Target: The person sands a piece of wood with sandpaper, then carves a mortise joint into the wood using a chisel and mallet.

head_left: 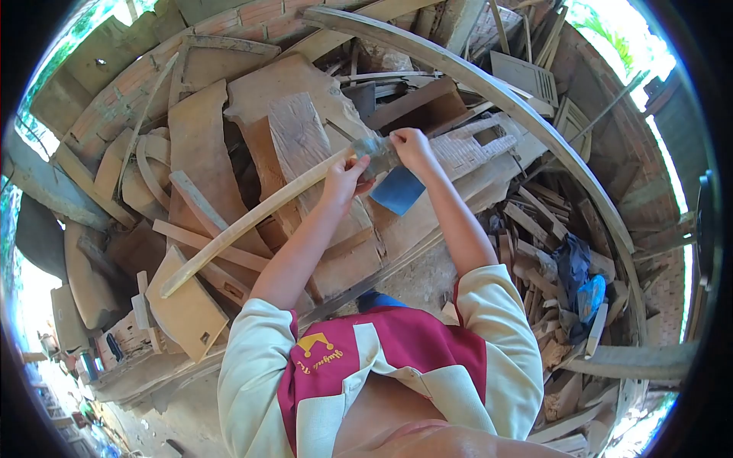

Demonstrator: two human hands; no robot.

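My left hand is closed around the upper end of a long, narrow wooden strip. The strip slants down to the left, across the boards. At its upper end is a greyish-green, crumpled-looking piece, whose kind I cannot make out; my left thumb presses against it. My right hand pinches the other side of this piece with closed fingers. Just below the hands, a blue sheet that resembles sandpaper shows against the wood. Part of the strip's end is hidden by the fingers.
Rough boards cover the work surface before me. A long curved beam arches over the right side. Scrap wood is heaped at right beside a dark plastic bag. A flat panel leans at lower left.
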